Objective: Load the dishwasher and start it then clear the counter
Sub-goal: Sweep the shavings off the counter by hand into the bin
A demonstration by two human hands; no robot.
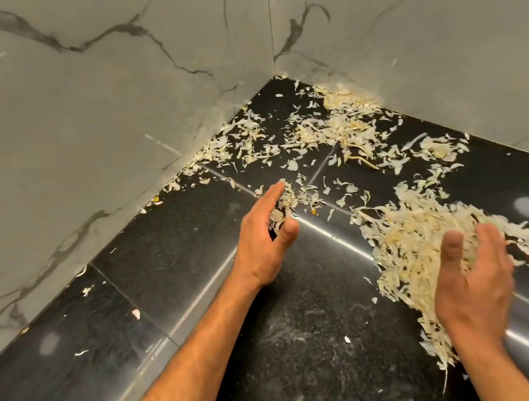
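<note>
No writing is showing. Left hand is pinching peel scraps; right hand is cupping the peel pile on the counter.

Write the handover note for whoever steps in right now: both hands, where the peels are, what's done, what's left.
Left hand: fingers loosely curled around a few peel scraps, on the black counter.
Right hand: blurred, cupped against the big peel pile, gathering it.
Scattered peels lie toward the corner and along the marble walls.
Done: one large pile gathered by the right hand.
Left: sweep up the corner scraps, lift everything off the counter. Dishwasher not in view.
</note>
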